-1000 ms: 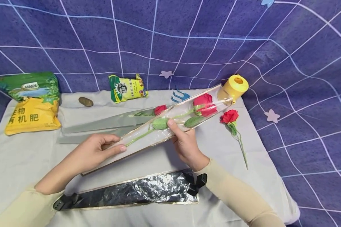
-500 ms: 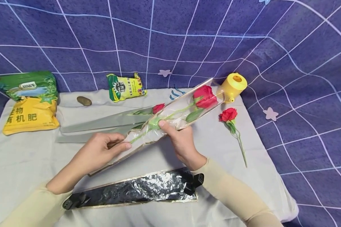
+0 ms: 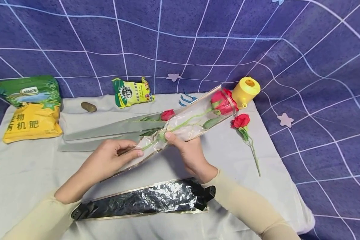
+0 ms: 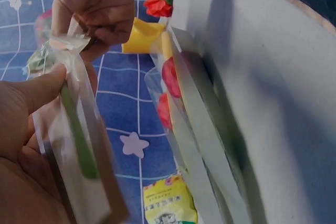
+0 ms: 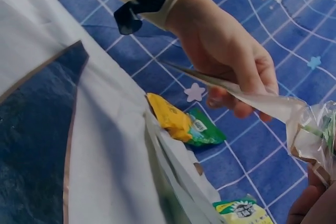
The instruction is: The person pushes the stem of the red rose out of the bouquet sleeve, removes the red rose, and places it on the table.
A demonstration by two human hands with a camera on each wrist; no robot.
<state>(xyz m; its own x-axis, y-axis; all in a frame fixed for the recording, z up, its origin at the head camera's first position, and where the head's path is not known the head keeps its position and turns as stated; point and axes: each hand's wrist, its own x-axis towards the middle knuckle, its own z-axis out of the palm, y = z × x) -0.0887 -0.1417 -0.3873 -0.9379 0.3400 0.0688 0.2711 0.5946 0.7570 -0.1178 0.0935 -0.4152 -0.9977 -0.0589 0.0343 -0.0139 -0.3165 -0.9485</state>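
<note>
One clear sleeve [image 3: 186, 131] contains a long-stemmed red rose [image 3: 223, 102].

Left hand [image 5: 226, 56] holds wrapper [image 5: 278, 107] (plastic, seemingly).

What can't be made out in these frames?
Head view: most fingers of the right hand, behind the clear sleeve.
Head view: upper end of the nearer grey wrapper, behind the clear sleeve.
Head view: fine print on the yellow-green packet, too small.
Left wrist view: part of the left hand, cut off by the left edge.

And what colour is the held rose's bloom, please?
The bloom is red, showing best in the head view.
</note>
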